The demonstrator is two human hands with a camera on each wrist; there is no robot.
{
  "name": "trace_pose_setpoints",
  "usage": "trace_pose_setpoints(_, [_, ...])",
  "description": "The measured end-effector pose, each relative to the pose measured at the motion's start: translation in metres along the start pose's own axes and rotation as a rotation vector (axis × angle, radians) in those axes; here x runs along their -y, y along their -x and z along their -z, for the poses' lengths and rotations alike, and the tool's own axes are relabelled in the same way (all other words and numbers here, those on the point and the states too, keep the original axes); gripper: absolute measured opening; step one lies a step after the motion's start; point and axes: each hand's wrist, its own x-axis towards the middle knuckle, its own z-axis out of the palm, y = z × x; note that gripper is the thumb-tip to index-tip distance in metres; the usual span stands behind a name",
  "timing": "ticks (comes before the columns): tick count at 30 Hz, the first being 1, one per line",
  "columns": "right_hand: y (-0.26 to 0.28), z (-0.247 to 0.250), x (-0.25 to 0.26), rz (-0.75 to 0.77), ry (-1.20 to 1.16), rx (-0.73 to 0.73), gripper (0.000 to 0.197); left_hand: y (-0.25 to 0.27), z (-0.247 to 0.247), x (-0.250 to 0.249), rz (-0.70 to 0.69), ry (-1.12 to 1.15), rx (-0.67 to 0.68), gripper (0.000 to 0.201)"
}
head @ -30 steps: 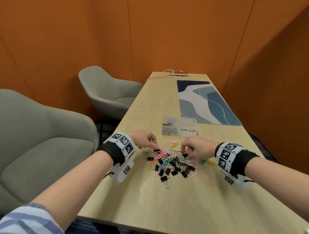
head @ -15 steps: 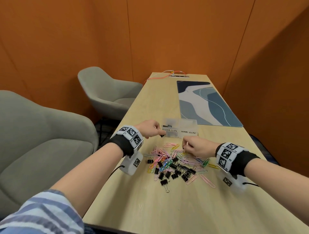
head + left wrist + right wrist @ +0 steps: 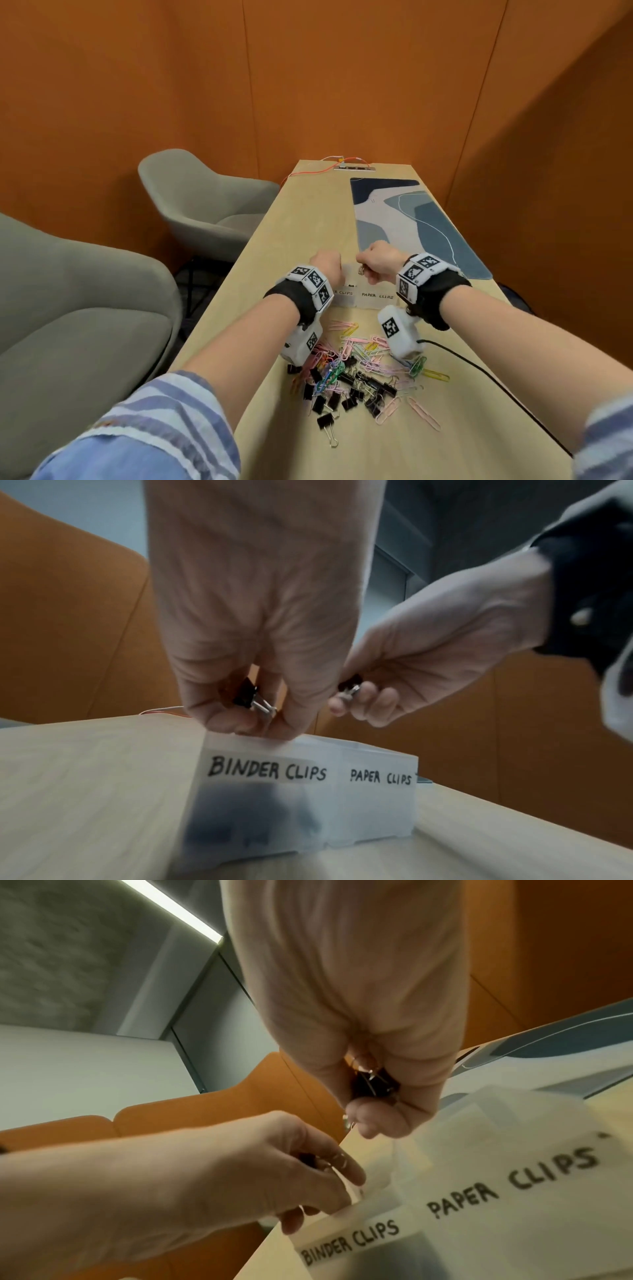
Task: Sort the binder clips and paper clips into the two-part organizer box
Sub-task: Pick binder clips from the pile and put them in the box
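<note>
The frosted two-part organizer box (image 3: pixel 373 297) (image 3: pixel 373 799) (image 3: pixel 514 1164) stands on the wooden table, labelled BINDER CLIPS on the left and PAPER CLIPS on the right. Dark clips show through the left compartment. My left hand (image 3: pixel 327 265) (image 3: pixel 260 710) hovers over the left compartment's rim and pinches a black binder clip (image 3: pixel 247 696). My right hand (image 3: pixel 371 263) (image 3: pixel 373 1104) is just right of it above the box, curled round another black binder clip (image 3: pixel 375 1084) (image 3: pixel 350 684). A mixed pile of coloured paper clips and black binder clips (image 3: pixel 359 373) lies nearer to me.
A blue patterned desk mat (image 3: pixel 411 222) lies behind the box on the right. Two grey armchairs (image 3: pixel 202 202) stand along the table's left edge. An orange cable (image 3: pixel 322 169) runs to a socket strip at the far end. A black cable (image 3: pixel 496 383) trails from my right wrist.
Both hands have left the pile and moved forward to the box, each carrying a binder clip. The left hand went first; the right followed.
</note>
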Motion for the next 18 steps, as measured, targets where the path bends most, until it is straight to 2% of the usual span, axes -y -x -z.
trace_pose_setpoints(3, [-0.009,-0.006,0.003,-0.031,0.042,-0.038,0.024,-0.004,0.003,0.001,-0.012,0.0,0.008,0.034])
trace_pose_setpoints(5, [-0.013,-0.011,0.004,-0.054,0.079,-0.008,0.019,-0.004,0.007,0.004,-0.025,0.039,0.016,0.037])
trace_pose_setpoints(8, [-0.02,-0.016,0.005,-0.041,0.074,0.026,0.012,-0.001,0.013,0.011,-0.024,0.158,0.029,0.042])
trace_pose_setpoints(12, [-0.012,-0.022,0.014,-0.021,0.116,-0.018,0.006,0.011,0.02,0.023,-0.042,0.306,0.026,0.039])
trace_pose_setpoints(16, [0.009,-0.026,0.019,0.058,0.204,-0.059,0.025,0.034,0.025,0.039,-0.076,0.216,-0.001,0.026])
trace_pose_setpoints(18, [0.022,-0.027,0.02,0.137,0.285,-0.075,0.027,0.051,0.028,0.047,-0.073,0.163,0.078,0.018])
